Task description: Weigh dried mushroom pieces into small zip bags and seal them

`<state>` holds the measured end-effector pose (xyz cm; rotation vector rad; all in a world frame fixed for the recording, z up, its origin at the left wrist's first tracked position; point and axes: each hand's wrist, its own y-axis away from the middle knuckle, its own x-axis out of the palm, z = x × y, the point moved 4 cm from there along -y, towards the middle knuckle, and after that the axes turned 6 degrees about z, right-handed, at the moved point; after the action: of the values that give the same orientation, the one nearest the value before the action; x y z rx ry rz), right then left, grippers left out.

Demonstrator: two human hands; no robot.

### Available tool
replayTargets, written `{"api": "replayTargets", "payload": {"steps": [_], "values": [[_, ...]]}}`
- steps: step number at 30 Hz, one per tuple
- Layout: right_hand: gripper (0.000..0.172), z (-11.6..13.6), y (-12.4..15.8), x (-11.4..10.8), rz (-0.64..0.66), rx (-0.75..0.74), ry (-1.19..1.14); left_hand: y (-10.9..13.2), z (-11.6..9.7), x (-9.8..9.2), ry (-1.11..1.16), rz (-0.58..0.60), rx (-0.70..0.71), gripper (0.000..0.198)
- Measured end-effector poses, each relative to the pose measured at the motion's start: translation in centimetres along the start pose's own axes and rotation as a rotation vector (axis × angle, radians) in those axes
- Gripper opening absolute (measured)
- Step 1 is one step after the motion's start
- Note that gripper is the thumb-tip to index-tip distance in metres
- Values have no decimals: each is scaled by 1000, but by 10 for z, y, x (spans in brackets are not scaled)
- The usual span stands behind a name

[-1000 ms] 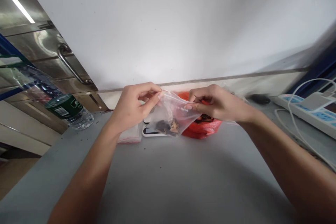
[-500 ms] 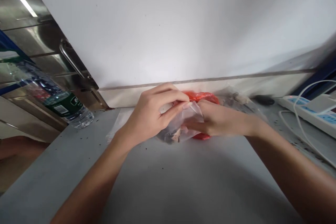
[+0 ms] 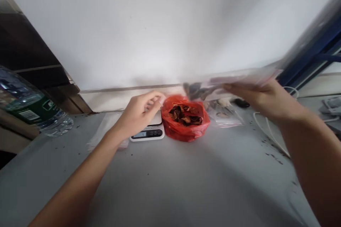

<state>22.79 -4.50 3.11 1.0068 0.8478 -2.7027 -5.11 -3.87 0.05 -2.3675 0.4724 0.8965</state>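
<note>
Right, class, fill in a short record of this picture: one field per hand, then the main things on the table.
Left hand: the left hand hovers over the scale, fingers curled, holding nothing visible.
Right hand: the right hand holds a clear bag up above the table; dark bits sit at its left end, though it is blurred.
Red bag: the red bag stands open beside the scale, holding dark dried pieces.
Bottle: the water bottle lies at the far left.
Cable: a white cable runs at the right.

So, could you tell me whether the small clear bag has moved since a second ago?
Yes: the right hand has carried the small clear bag rightward, beyond the red bag.
</note>
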Motion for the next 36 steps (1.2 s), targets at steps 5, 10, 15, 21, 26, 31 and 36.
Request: {"api": "replayTargets", "payload": {"steps": [5, 10, 15, 21, 26, 31, 36], "values": [[27, -54, 27, -20, -306, 252, 317, 0, -5, 40, -82, 232, -7, 26], [58, -82, 44, -19, -369, 73, 513, -1, -9, 63, -182, 357, -14, 27], [63, -92, 37, -11, -312, 18, 626, -2, -9, 66, -199, 391, -41, 29], [65, -119, 28, 33, 275, -166, 646, 0, -10, 66, -214, 405, -44, 27], [66, -116, 32, 45, 387, -22, 604, 2, -8, 64, -198, 435, -22, 28], [59, -70, 15, 37, 376, 203, 407, 4, -5, 58, -187, 443, -42, 28], [45, -14, -8, 45, 259, 85, 284, 5, -6, 42, -195, 411, -79, 27]]}}
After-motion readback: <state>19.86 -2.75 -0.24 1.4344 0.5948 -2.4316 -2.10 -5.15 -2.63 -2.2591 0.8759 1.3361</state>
